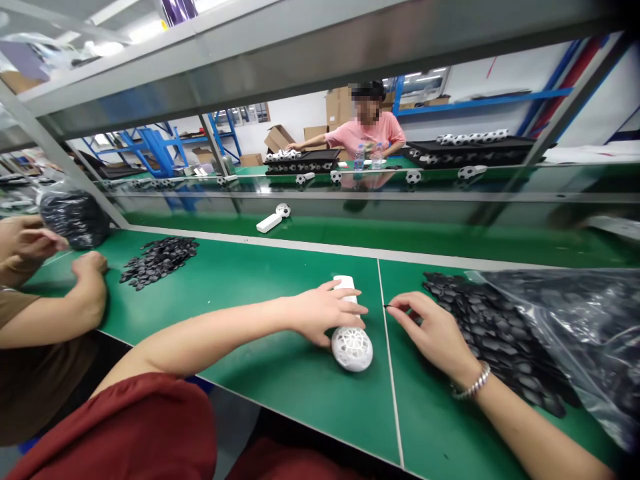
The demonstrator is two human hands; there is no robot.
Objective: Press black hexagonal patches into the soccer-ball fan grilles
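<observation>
Left: loose heap of black pieces (160,261) on green desk (260,273). Left hand (327,312) is laid over the handle of 1 white device (353,348), fingers spread and loosely open; device lies on the desk, just left of the pale seam, latticed round head uncovered. Light, even steadying of the handle is advised, lattice left clear. Right: 1 small dark piece (387,307) is pinched between thumb and fingers of right hand (437,330); best gripped by its edge, unflexed. Farther right, second black heap (493,333) beside clear bag (590,327). Obscured: handle's middle, left fingers' undersides, pinched piece's outline; bag is cut off at frame edge.
</observation>
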